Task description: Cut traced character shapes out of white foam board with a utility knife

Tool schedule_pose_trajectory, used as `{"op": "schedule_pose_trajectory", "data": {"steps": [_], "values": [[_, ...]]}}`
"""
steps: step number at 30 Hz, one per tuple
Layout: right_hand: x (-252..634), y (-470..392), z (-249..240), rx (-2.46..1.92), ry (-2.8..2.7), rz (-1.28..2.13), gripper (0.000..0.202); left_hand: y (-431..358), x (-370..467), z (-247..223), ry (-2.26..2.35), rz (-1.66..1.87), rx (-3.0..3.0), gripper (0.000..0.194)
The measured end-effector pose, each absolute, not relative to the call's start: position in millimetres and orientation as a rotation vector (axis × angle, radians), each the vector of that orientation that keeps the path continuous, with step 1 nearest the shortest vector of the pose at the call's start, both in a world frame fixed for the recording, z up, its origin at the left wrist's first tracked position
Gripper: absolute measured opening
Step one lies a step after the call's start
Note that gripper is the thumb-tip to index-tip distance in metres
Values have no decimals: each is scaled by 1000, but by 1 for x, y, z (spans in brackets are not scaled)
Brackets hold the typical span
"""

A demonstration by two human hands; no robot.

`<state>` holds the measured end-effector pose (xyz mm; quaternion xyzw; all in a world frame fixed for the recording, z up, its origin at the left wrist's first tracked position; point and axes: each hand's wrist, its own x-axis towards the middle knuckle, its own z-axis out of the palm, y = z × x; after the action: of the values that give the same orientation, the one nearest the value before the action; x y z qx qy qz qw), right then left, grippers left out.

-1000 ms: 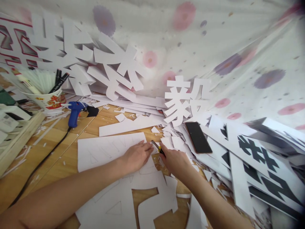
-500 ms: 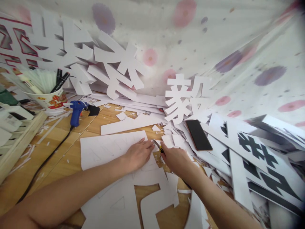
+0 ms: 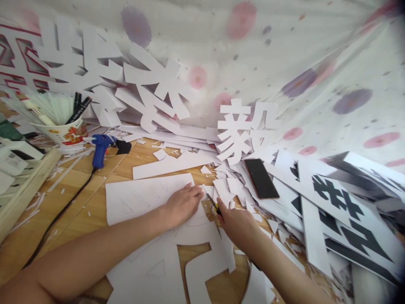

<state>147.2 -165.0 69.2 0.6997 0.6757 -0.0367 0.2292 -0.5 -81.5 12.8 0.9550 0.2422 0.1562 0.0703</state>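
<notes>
The left hand (image 3: 185, 204) lay flat near the middle of the frame, palm down with its fingers nearly together, resting on a white board (image 3: 150, 259) and gripping nothing that showed. The right hand (image 3: 237, 223), just right of centre, was closed around a knife (image 3: 217, 207), its forefinger stretched along the yellow and black handle. The blade pointed up and left, its tip near the left fingertips (whether it touched the board, I could not tell). The board spread from the centre down to the lower edge of the frame, partly under the left forearm; it bore thin drawn lines and, at lower centre, had an angular gap through which the wooden table (image 3: 95, 190) showed.

Scraps (image 3: 223, 190) lay beside the knife, and a pale strip (image 3: 167, 164) lay above the board. Right of centre, a dark phone (image 3: 262, 179) rested on sheets, below a white cut-out character (image 3: 234, 135) that stood upright. More sheets (image 3: 313, 240), some with black shapes, were heaped at the right of the frame.

At left, a blue glue gun (image 3: 99, 152) stood on the table, its black cord (image 3: 60, 219) trailing to the lower left. Near its nozzle was a cup (image 3: 63, 135) of markers (image 3: 81, 110) and clear sticks (image 3: 58, 107). White letters (image 3: 148, 101) filled the upper left, before a flowered curtain (image 3: 284, 50).
</notes>
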Motion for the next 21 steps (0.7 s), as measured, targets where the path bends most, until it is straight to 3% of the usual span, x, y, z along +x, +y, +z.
{"op": "schedule_pose_trajectory", "data": {"steps": [9, 16, 21], "values": [[168, -181, 68, 2083, 1864, -152, 41, -76, -5, 10, 679, 548, 2878, 29], [187, -170, 57, 2192, 1817, 140, 45, -69, 5, 11, 831, 482, 2828, 65], [194, -164, 46, 2220, 1869, 141, 44, -67, 14, 16, 1031, 521, 2770, 73]]}}
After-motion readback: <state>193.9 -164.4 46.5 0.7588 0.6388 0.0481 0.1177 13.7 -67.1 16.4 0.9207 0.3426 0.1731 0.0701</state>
